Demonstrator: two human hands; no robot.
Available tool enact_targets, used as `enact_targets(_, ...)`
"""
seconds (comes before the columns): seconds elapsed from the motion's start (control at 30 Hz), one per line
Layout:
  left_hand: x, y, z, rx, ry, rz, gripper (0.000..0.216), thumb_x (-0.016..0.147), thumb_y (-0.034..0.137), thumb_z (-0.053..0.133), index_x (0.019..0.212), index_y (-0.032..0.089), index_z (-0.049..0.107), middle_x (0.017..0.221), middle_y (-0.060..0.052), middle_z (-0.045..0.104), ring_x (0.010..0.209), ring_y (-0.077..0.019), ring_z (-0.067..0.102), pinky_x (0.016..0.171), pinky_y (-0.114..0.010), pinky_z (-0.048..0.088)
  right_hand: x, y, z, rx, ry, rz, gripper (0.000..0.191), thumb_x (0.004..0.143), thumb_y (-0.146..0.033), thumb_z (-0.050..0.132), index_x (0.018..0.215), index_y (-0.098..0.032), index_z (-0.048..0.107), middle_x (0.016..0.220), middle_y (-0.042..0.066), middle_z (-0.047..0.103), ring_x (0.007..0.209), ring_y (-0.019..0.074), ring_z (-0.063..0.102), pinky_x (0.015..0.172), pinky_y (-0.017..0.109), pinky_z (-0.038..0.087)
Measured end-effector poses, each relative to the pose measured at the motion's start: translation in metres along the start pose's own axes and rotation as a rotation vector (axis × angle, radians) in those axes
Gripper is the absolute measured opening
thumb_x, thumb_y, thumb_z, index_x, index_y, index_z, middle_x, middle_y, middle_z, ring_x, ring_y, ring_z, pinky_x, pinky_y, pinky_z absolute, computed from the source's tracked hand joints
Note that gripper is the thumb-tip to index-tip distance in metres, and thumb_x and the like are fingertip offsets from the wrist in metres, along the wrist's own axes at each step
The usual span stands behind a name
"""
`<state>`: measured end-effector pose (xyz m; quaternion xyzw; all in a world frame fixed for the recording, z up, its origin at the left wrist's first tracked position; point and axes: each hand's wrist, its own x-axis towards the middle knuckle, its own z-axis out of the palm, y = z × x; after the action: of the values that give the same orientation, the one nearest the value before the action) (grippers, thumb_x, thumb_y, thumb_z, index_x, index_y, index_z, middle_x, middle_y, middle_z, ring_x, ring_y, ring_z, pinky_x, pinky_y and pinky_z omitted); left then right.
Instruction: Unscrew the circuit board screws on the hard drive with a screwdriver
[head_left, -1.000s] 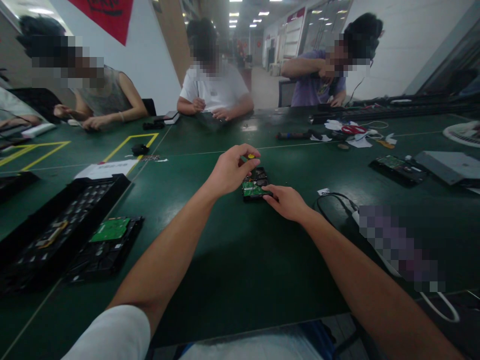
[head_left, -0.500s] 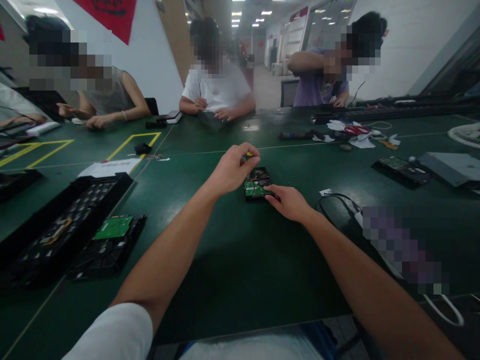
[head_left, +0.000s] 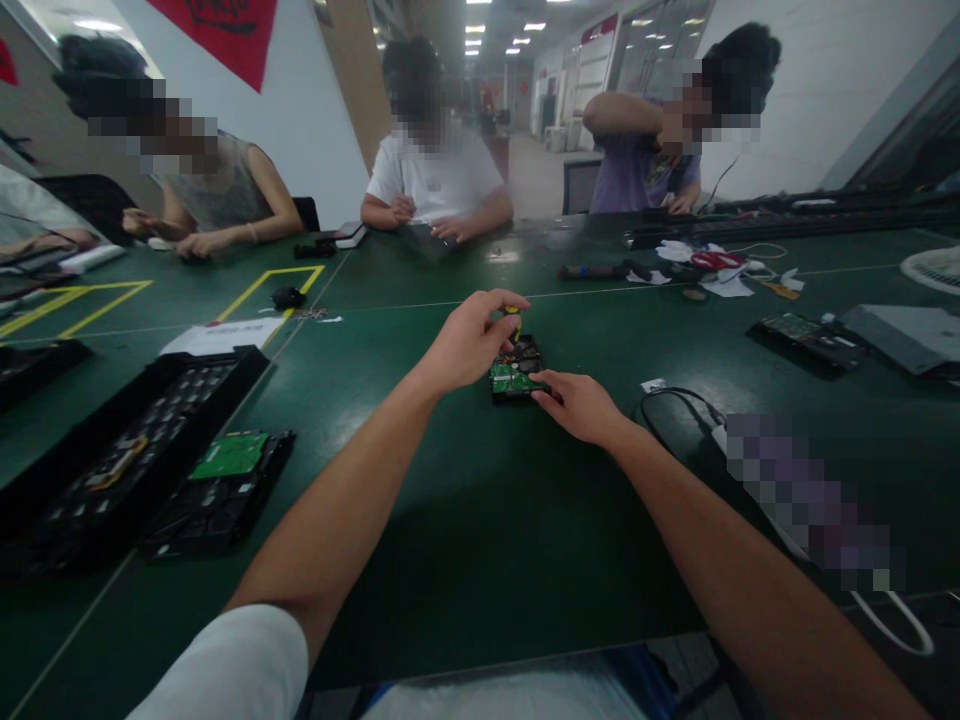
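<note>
A hard drive (head_left: 512, 378) with a green circuit board lies on the green table in front of me. Above its far side, my left hand (head_left: 480, 335) has its thumb and fingers closed around a small screwdriver (head_left: 513, 322) with a yellow and black handle. The screwdriver stands roughly upright, and its tip is too small to make out. My right hand (head_left: 574, 400) grips the drive's right edge, with the thumb at the near side and the index finger on top by the board.
To the left are a long black tray (head_left: 127, 450) and a second hard drive (head_left: 225, 490). A third drive (head_left: 806, 340) and a grey box (head_left: 904, 335) lie at the right, beyond a cable (head_left: 679, 392). Several co-workers sit across the table (head_left: 465, 570).
The fingers of my left hand have shifted around the screwdriver, and more of its yellow handle shows. My right hand stays on the drive.
</note>
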<state>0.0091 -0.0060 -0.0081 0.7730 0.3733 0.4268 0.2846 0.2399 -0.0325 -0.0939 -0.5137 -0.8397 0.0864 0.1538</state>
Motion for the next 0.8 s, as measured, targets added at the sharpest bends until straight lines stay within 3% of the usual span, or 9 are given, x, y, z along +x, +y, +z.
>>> enact_targets(0.1, 0.0009, -0.0029, -0.0001, 0.021, 0.026, 0.022, 0.023, 0.099, 0.021, 0.058, 0.119, 0.023, 0.070, 0.121, -0.008, 0.064, 0.075, -0.0085, 0.067, 0.071, -0.025, 0.059, 0.0005, 0.0016, 0.0016, 0.002, 0.006, -0.005, 0.042, 0.106, -0.044, 0.052, 0.140, -0.024, 0.066, 0.120, 0.009, 0.076, 0.092, 0.0230, 0.070, 0.077, 0.032, 0.048)
enact_targets(0.23, 0.0001, -0.0001, -0.0016, 0.022, 0.011, 0.032, 0.022, 0.099, 0.021, 0.058, 0.115, 0.023, 0.073, 0.111, -0.006, 0.065, 0.073, -0.0091, 0.066, 0.071, -0.025, 0.058, 0.0006, 0.0020, 0.0018, 0.011, 0.014, -0.011, 0.042, 0.106, -0.044, 0.053, 0.140, -0.024, 0.066, 0.116, 0.009, 0.077, 0.088, 0.0223, 0.070, 0.074, 0.031, 0.047)
enact_targets(0.4, -0.0011, 0.0053, -0.0023, -0.060, -0.013, -0.020, 0.029, 0.100, 0.020, 0.055, 0.126, 0.023, 0.066, 0.116, -0.006, 0.066, 0.067, -0.0072, 0.066, 0.063, -0.023, 0.057, -0.0001, -0.0001, 0.0003, 0.000, 0.010, -0.004, 0.041, 0.106, -0.043, 0.054, 0.139, -0.023, 0.066, 0.114, 0.008, 0.077, 0.088, 0.0221, 0.070, 0.075, 0.031, 0.046)
enact_targets(0.6, 0.0010, 0.0009, -0.0008, -0.048, -0.052, -0.006, 0.027, 0.104, 0.024, 0.049, 0.123, 0.020, 0.067, 0.087, -0.001, 0.065, 0.073, -0.0125, 0.070, 0.068, -0.026, 0.058, 0.0002, -0.0002, 0.0004, 0.007, 0.014, -0.005, 0.041, 0.106, -0.043, 0.052, 0.140, -0.024, 0.066, 0.116, 0.009, 0.077, 0.089, 0.0220, 0.070, 0.075, 0.031, 0.046)
enact_targets(0.8, 0.0021, -0.0035, -0.0008, 0.014, 0.011, 0.041, 0.017, 0.098, 0.027, 0.062, 0.111, 0.022, 0.070, 0.109, -0.005, 0.067, 0.078, -0.0106, 0.064, 0.071, -0.025, 0.057, 0.0002, 0.0001, 0.0005, 0.019, 0.013, -0.004, 0.040, 0.106, -0.043, 0.053, 0.139, -0.025, 0.066, 0.115, 0.008, 0.076, 0.089, 0.0216, 0.069, 0.073, 0.031, 0.046)
